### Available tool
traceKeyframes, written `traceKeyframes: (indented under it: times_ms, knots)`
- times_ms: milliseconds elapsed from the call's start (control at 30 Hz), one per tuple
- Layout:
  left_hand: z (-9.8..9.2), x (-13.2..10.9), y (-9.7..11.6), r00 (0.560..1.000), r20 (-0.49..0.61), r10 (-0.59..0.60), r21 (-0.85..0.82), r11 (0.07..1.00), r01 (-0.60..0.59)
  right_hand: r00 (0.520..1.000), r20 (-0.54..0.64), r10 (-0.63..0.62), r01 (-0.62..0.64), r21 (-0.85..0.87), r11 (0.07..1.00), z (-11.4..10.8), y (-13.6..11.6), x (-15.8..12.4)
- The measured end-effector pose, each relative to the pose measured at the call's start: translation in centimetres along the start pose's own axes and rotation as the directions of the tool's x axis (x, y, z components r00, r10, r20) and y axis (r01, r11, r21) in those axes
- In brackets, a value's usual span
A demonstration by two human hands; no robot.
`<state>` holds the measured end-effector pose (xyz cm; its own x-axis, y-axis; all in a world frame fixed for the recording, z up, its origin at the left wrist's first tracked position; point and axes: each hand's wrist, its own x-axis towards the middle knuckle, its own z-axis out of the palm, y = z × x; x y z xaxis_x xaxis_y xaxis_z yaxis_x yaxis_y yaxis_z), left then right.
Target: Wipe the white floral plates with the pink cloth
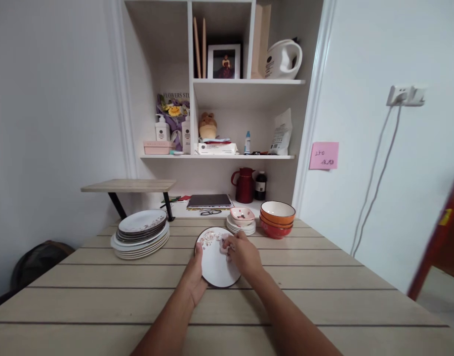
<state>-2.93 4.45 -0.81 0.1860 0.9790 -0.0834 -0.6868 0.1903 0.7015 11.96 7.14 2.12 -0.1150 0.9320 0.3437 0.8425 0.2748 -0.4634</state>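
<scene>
A white plate [216,267] with a dark rim and brown floral print is tilted up over the table. My left hand [194,277] grips its left edge, thumb on the face and fingers behind. My right hand [245,254] is closed on a crumpled pale cloth [224,244], pressed to the plate's upper right face; most of the cloth is hidden by the fingers. To the left stands a stack of plates [141,230], the top ones floral like the one in my hand. Beyond the plate sit small white plates [245,229] carrying a pink-patterned bowl [242,214].
Stacked orange and red bowls [277,220] stand at the right back of the slatted table [138,291]. A small raised wooden shelf [128,186] is at the left back. Behind are glasses [211,212], a dark laptop-like slab [209,200], a red jug [245,185] and a dark bottle [260,186].
</scene>
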Motion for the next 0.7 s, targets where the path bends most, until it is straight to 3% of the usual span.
traceKeyframes:
  times_ms: [133,333,567,700]
  knots:
    - [-0.3,0.2,-0.1,1.0,-0.01,0.004,0.014,1.0,-0.004,0.993,-0.064,-0.1,0.103,0.038,0.994,0.8,-0.8,0.2]
    - [-0.6,0.0,0.0,0.998,0.034,-0.049,-0.013,0.999,0.049,0.961,0.059,-0.269,0.265,0.064,0.962,1.1,-1.9,-0.7]
    - [-0.6,0.1,0.1,0.996,0.038,-0.08,-0.015,0.997,0.081,0.939,0.26,-0.227,0.222,0.048,0.974,-0.7,-0.3,-1.1]
    - [-0.5,0.0,0.3,0.994,0.004,-0.112,-0.006,0.994,0.112,0.974,0.224,-0.034,0.046,-0.047,0.998,-1.3,1.0,-1.0]
